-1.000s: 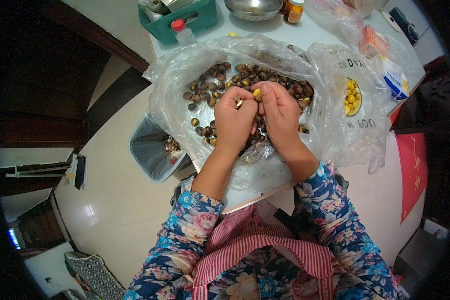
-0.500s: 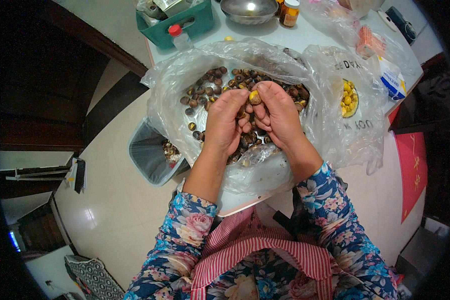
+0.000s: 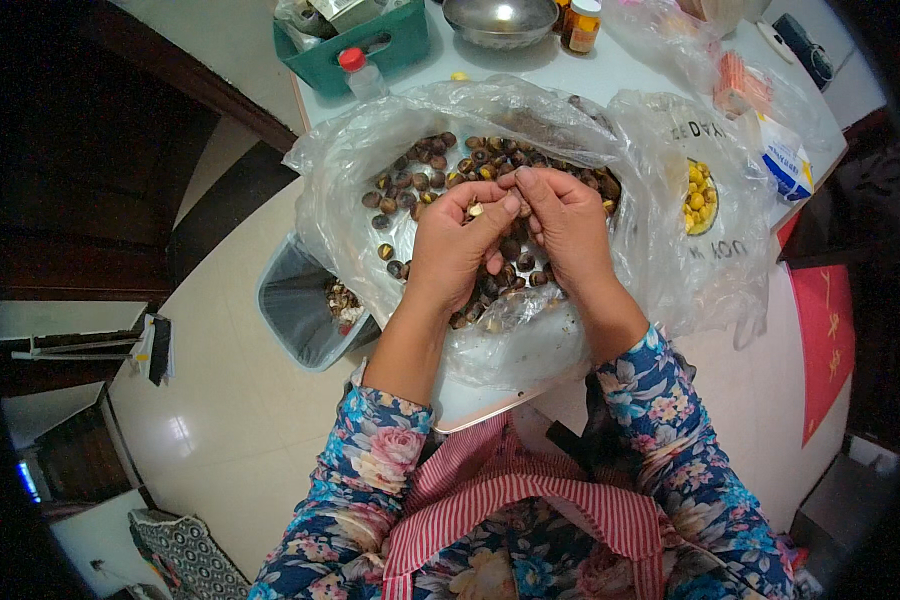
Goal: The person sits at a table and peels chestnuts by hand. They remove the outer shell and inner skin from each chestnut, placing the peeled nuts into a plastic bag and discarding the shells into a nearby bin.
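Wearing two floral sleeves point(image 3: 375, 440) and one striped apron point(image 3: 530, 492), nearest. Holding two forearms over the near edge of one white table point(image 3: 460, 408), slanting both inward. Curling left hand point(image 3: 452, 240), gripping one pale piece point(image 3: 476, 210) between thumb and bent index. Curling right hand point(image 3: 567, 220) just to the right, facing palm inward, touching left fingertips with thumb and index. Not managing to tell whether right is gripping anything: losing it behind the fingers.

Working above one open clear bag point(image 3: 335, 165). Counting dozens of dark round nuts point(image 3: 482, 156) inside, spreading left, far and near of both hands; not getting an exact number from the pile. Noting one grey bin point(image 3: 295, 295) on the floor at left, holding scraps.

Seeing one printed bag point(image 3: 735, 275) at right, showing a cluster of yellow pieces point(image 3: 696, 195), overlapping too much for counting. Spotting one blue-and-white packet point(image 3: 788, 160) farther right.

Farther off, counting one loose yellow piece point(image 3: 459, 76), one red-capped bottle point(image 3: 364, 75), one green basket point(image 3: 320, 68) at far left, one metal bowl point(image 3: 501, 20), two amber jars point(image 3: 580, 30), partly hiding one behind the other.
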`<state>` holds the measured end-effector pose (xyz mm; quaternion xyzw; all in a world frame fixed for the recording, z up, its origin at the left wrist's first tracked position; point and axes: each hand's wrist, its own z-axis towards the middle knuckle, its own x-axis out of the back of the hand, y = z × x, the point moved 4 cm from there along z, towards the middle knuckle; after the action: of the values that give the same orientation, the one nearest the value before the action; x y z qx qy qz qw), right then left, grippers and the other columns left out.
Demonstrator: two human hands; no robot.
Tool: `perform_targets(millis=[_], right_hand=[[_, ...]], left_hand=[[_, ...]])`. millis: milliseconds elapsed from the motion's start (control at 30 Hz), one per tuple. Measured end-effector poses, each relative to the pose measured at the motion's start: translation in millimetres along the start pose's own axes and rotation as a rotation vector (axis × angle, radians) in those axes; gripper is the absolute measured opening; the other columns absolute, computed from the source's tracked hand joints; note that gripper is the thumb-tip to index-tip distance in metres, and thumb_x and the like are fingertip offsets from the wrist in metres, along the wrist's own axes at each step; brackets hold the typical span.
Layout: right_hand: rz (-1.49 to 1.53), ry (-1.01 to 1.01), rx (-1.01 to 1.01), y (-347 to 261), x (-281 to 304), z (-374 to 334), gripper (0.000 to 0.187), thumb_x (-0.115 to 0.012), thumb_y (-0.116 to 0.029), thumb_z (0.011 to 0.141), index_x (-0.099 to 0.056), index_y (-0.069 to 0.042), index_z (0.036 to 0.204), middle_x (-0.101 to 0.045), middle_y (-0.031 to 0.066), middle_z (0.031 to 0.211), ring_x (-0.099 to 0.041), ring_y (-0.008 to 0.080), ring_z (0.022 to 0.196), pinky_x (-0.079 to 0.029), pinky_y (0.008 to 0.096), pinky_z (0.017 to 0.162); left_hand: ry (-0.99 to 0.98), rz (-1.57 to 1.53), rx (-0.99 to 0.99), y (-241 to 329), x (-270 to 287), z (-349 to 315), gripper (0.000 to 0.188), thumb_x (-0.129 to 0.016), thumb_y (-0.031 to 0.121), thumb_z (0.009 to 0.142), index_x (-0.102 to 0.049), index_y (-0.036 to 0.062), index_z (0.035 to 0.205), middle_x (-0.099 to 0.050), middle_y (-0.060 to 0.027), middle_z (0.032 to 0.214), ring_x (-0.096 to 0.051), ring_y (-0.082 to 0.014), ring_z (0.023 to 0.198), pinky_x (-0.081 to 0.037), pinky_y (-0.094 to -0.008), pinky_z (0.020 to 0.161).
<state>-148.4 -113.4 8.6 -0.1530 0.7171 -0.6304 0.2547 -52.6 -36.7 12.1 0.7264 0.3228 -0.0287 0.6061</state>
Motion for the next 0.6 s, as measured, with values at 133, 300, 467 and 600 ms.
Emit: perform_targets(millis=[133, 300, 467, 600], right_hand=[[0.108, -0.016, -0.039, 1.8, -4.7, -2.6, 0.027, -0.051, -0.027, 0.092, -0.062, -0.004, 0.099, -0.055, -0.0039, 0.066, -0.041, 0.0011, 0.050, -0.032, 0.0148, 0.043], [0.152, -0.165, 0.018, 2.5, -13.7, -4.1, 0.029, -0.053, -0.022, 0.090, -0.056, -0.003, 0.112, -0.059, 0.0012, 0.081, -0.050, 0.0043, 0.058, -0.042, 0.0171, 0.048], [0.088, -0.127, 0.000, 0.0, -8.1, -3.8, 0.023, -0.058, -0.018, 0.087, -0.058, -0.002, 0.103, -0.053, -0.0024, 0.068, -0.047, 0.0022, 0.058, -0.036, 0.0165, 0.047], [0.115, -0.132, 0.057, -5.9, -4.5, -3.4, 0.016, -0.060, -0.017, 0.086, -0.058, -0.002, 0.091, -0.053, -0.0030, 0.068, -0.046, 0.0021, 0.059, -0.035, 0.0168, 0.050]], left_hand=[[0.068, -0.053, -0.033, 1.4, 2.6, 0.0, 0.019, -0.064, 0.015, 0.082, -0.056, 0.0026, 0.095, -0.056, -0.0020, 0.070, -0.048, -0.0055, 0.051, -0.036, -0.0176, 0.039], [0.072, -0.109, -0.091, 6.7, 2.8, -1.3, 0.016, -0.061, 0.012, 0.084, -0.054, 0.0001, 0.093, -0.057, -0.0057, 0.067, -0.049, -0.0078, 0.051, -0.034, -0.0175, 0.040], [0.198, 0.203, -0.148, 11.8, 5.3, -3.5, 0.019, -0.065, 0.011, 0.082, -0.057, -0.0005, 0.094, -0.057, -0.0031, 0.074, -0.049, -0.0055, 0.053, -0.036, -0.0174, 0.040], [0.162, 0.178, -0.174, 14.4, 4.7, -4.1, 0.019, -0.065, 0.010, 0.081, -0.058, -0.0007, 0.095, -0.057, -0.0019, 0.076, -0.047, -0.0048, 0.052, -0.038, -0.0177, 0.040]])
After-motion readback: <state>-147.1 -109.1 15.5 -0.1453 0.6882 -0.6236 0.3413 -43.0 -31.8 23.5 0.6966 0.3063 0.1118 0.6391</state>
